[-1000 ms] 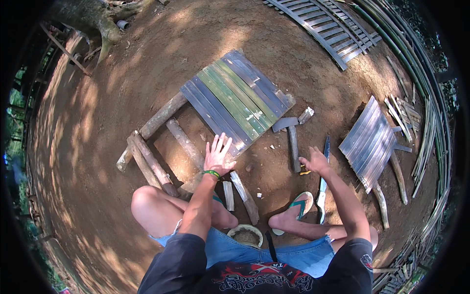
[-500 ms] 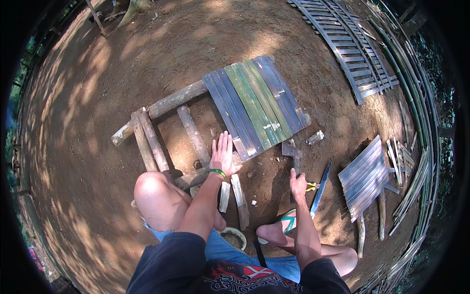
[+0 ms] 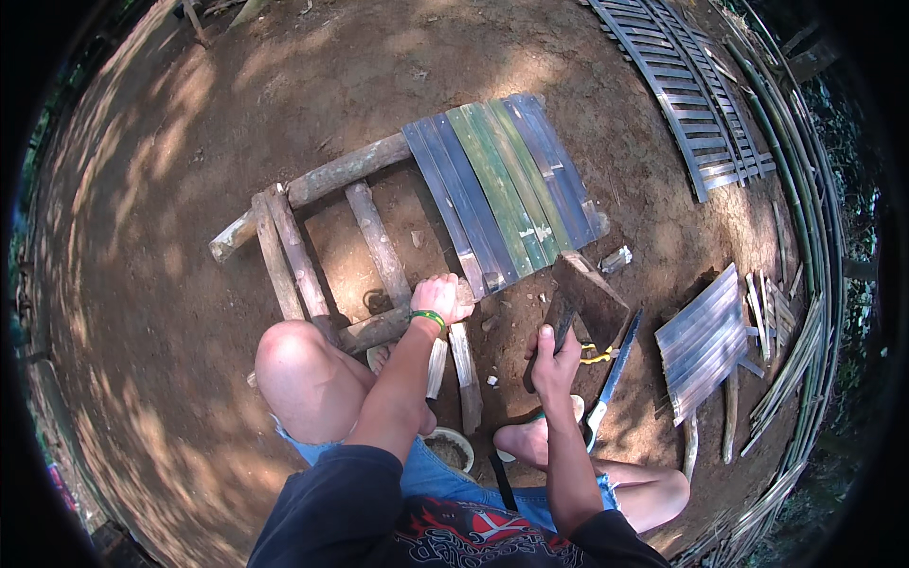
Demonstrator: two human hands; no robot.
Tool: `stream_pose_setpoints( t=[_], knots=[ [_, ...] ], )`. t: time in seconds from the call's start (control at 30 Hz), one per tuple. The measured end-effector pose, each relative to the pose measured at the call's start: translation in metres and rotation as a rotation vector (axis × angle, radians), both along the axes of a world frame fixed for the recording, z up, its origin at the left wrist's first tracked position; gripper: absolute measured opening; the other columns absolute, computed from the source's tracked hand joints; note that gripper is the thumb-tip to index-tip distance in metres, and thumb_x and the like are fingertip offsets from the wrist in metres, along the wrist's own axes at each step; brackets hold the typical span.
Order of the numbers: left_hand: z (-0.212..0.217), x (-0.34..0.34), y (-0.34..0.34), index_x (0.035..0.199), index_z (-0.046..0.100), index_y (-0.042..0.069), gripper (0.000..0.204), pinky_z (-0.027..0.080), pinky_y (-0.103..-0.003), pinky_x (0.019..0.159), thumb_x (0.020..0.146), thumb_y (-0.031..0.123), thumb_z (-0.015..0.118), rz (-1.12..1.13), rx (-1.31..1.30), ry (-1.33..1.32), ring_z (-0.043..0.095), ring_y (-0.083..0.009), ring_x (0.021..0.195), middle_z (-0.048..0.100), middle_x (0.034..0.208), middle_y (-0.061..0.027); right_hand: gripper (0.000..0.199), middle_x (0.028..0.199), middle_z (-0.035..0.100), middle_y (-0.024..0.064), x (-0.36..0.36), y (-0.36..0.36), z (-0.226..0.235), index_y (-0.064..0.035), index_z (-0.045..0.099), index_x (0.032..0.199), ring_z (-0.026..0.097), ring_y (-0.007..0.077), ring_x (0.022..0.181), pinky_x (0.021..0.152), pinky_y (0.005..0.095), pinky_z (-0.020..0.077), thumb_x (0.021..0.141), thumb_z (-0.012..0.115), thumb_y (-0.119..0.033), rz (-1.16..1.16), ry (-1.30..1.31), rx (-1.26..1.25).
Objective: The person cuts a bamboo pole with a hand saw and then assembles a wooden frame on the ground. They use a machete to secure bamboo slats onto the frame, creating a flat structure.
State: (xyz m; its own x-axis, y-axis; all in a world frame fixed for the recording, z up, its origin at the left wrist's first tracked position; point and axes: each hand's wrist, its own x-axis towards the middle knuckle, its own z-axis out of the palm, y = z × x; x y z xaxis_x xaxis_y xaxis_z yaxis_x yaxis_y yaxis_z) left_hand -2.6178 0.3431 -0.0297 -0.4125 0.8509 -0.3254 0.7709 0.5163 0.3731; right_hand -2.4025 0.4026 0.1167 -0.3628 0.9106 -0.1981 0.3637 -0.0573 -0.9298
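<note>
My left hand [image 3: 442,298] is closed over the near log rail [image 3: 374,329] of a low wooden frame, beside the lower corner of its slat top [image 3: 497,194]. Dark and green split slats make up that top, fastened across the two rails. My right hand [image 3: 556,360] grips the handle of a hatchet [image 3: 597,298] with a broad, rusty head. The head is raised, blade toward the right, near the top's lower right corner. Below it lie yellow-handled pliers [image 3: 597,357], partly covered, and a handsaw [image 3: 617,377] with a long blue-grey blade.
A small slatted stool [image 3: 705,341] stands at the right. A long slatted panel [image 3: 696,114] lies at the far right, beside bamboo poles [image 3: 800,189]. Two split wood pieces [image 3: 464,374] and a white bowl [image 3: 466,441] are near my legs. A wood chunk [image 3: 615,259] lies right of the top.
My right hand has lifted the hatchet off the ground and turned its head rightward. My left hand, flat with fingers stretched before, has closed over the near rail.
</note>
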Motion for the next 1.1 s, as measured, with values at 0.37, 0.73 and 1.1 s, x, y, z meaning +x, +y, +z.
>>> stream_pose_setpoints(
  t=[0.37,0.73,1.1],
  knots=[
    [0.003,0.000,-0.003,0.109,0.065,0.005,0.068,0.055,-0.043,0.094,0.069,0.058,0.079,-0.012,-0.058,-0.034,0.070,-0.0317,0.106,0.072,0.111,-0.0180,0.049,0.063,0.062,0.0078,-0.007,0.019,-0.058,0.0011,0.063,0.083,0.063,0.0179,0.057,0.055,0.0381,0.0490,0.102,0.060,-0.045,0.175,-0.504,-0.045],
    [-0.006,0.003,0.005,0.112,0.065,0.006,0.070,0.056,-0.042,0.093,0.068,0.059,0.080,-0.043,-0.061,0.011,0.070,-0.0298,0.105,0.073,0.108,-0.0140,0.049,0.078,0.069,0.0264,-0.008,0.022,-0.061,0.0043,0.071,0.090,0.072,0.0428,0.081,0.073,0.0495,0.0542,0.097,0.064,-0.043,0.200,-0.691,-0.172],
    [-0.003,-0.003,0.006,0.108,0.068,0.007,0.068,0.057,-0.041,0.091,0.066,0.059,0.081,-0.022,-0.083,0.000,0.070,-0.0278,0.106,0.073,0.111,-0.0127,0.069,0.078,0.069,0.0303,0.019,0.002,-0.094,0.0077,0.071,0.085,0.071,0.0467,0.086,0.079,0.0544,0.0523,0.093,0.062,-0.061,0.061,-0.675,-0.117]
  ],
)
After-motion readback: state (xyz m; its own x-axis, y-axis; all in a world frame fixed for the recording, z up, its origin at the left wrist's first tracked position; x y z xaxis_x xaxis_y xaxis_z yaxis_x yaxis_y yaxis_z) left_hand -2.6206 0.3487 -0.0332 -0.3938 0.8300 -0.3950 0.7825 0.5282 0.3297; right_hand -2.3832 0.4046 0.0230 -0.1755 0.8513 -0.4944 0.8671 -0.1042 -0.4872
